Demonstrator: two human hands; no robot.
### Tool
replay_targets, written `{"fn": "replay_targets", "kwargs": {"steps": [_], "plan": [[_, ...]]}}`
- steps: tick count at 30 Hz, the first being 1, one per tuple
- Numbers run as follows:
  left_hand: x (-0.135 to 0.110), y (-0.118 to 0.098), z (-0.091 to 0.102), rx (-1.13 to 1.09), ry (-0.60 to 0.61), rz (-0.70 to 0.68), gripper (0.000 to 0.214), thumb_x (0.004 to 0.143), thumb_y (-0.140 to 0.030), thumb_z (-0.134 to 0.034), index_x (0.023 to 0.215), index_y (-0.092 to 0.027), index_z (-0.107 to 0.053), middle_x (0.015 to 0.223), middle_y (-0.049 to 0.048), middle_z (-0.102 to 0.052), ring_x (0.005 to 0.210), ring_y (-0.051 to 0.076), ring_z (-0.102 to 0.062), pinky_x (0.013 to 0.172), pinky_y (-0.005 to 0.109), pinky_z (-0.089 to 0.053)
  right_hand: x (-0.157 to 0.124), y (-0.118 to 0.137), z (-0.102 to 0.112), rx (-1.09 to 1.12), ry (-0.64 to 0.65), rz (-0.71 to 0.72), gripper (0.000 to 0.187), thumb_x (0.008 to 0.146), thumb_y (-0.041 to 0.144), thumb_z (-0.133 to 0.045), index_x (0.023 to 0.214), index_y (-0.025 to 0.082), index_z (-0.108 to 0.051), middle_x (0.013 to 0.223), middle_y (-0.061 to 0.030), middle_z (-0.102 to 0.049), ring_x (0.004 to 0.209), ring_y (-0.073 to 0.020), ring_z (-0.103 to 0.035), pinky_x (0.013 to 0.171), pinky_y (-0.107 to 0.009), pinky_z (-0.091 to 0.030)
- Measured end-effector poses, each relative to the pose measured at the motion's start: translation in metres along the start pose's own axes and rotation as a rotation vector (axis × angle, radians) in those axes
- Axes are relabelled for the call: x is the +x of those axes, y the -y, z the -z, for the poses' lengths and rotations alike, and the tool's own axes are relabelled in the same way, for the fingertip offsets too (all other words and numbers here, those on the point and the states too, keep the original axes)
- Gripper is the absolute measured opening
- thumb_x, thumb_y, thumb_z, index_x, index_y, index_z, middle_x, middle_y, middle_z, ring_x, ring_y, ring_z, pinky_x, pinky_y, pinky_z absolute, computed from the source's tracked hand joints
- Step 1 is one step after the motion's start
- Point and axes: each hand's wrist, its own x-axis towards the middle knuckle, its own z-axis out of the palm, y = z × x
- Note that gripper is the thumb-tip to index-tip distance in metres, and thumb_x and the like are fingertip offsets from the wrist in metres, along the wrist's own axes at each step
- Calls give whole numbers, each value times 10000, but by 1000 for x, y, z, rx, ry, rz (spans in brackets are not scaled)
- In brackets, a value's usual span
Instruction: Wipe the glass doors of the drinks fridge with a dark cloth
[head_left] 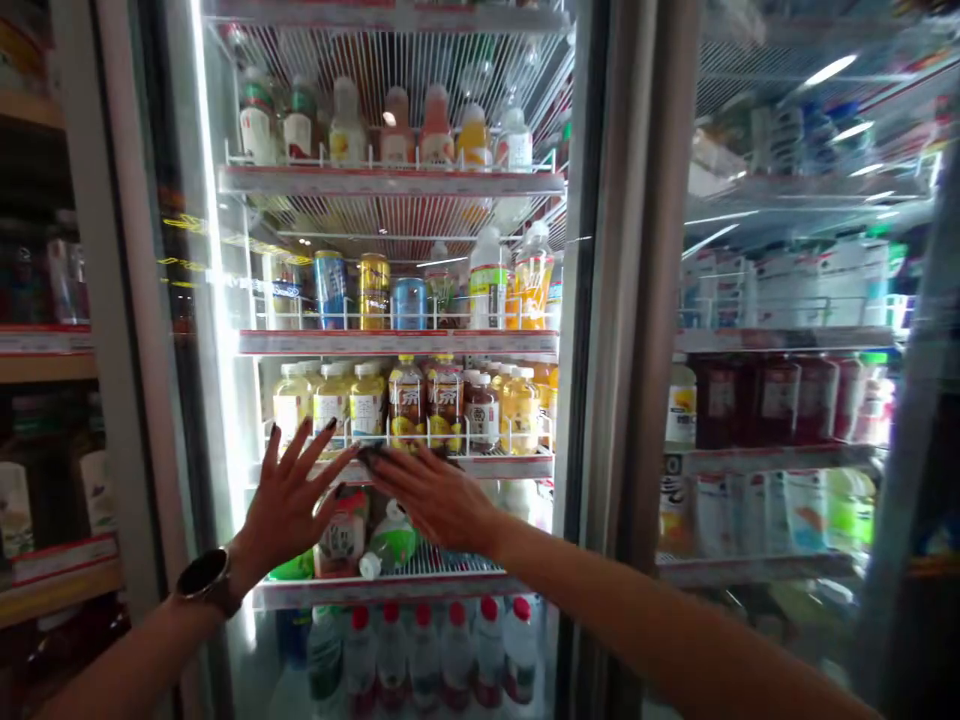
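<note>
My left hand [289, 505] lies flat on the glass door [225, 330] of a lit drinks fridge, fingers spread wide and holding nothing. A dark watch [206, 578] sits on that wrist. My right hand [435, 498] reaches across from the right and presses on the same glass, fingers together. A dark cloth [375, 455] shows under its fingertips. Both hands are at the height of the shelf of yellow and brown tea bottles [409, 405]. Just behind the hands, bottles [390, 545] lie tipped over on the shelf below.
The fridge holds several shelves of bottles and cans [373, 290], with red-capped bottles [457, 650] at the bottom. A metal door frame [637, 330] separates it from a second fridge [787, 400] on the right. Store shelves [45, 350] stand at the left.
</note>
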Motion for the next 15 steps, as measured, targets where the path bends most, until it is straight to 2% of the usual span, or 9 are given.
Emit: {"fn": "replay_targets", "kwargs": {"steps": [2,3,5,6,8,11,13,15], "plan": [[3,-1,1,11,22,0,737,1004,-296,-546,1656,-336,-205,1725,34,-236,1626,286,-131,1342,582,-64,-14,20,-14,26,54,259,621,917,195,-557,1531,128,-489,1654,-61,-443,1572,-231,-336,1322,-414,-273],[5,0,3,22,30,-13,747,1003,-286,-542,1661,-313,-191,1716,45,-264,1625,283,-132,1343,573,-68,-15,19,-15,35,78,354,597,917,185,-553,1511,139,-516,1635,-51,-473,1560,-211,-361,1320,-387,-274],[11,7,6,57,39,-53,769,998,-268,-541,1668,-280,-165,1698,60,-310,1624,274,-131,1346,554,-74,-2,-5,-3,42,117,395,595,938,187,-532,1530,156,-492,1639,-39,-469,1572,-186,-340,1330,-373,-251],[15,12,9,77,43,-69,774,998,-262,-538,1670,-271,-155,1695,63,-315,1624,272,-130,1347,550,-77,12,-26,8,40,123,339,613,951,196,-520,1559,160,-450,1658,-42,-438,1590,-185,-300,1338,-390,-234],[23,25,14,110,41,-84,763,1004,-266,-517,1671,-271,-147,1707,57,-284,1624,270,-130,1345,554,-80,51,-82,39,19,82,129,662,966,197,-494,1612,167,-350,1703,-56,-352,1622,-200,-207,1349,-462,-200],[31,44,22,134,-13,-60,740,1014,-279,-498,1669,-292,-153,1727,36,-227,1625,273,-134,1340,573,-90,115,-163,79,-31,-121,-233,690,969,158,-424,1641,162,-269,1736,-82,-266,1638,-262,-130,1332,-605,-136],[29,52,24,126,-68,15,740,1016,-279,-501,1668,-312,-151,1732,31,-216,1627,283,-132,1335,590,-106,147,-191,89,-51,-289,-422,691,984,162,-375,1657,171,-217,1737,-86,-257,1638,-293,-115,1315,-655,-107],[21,57,24,101,-88,116,738,1021,-278,-494,1670,-318,-144,1737,40,-202,1628,300,-121,1328,608,-123,165,-186,84,-51,-385,-507,698,994,175,-358,1668,184,-175,1734,-84,-263,1638,-306,-109,1312,-668,-93]]}}
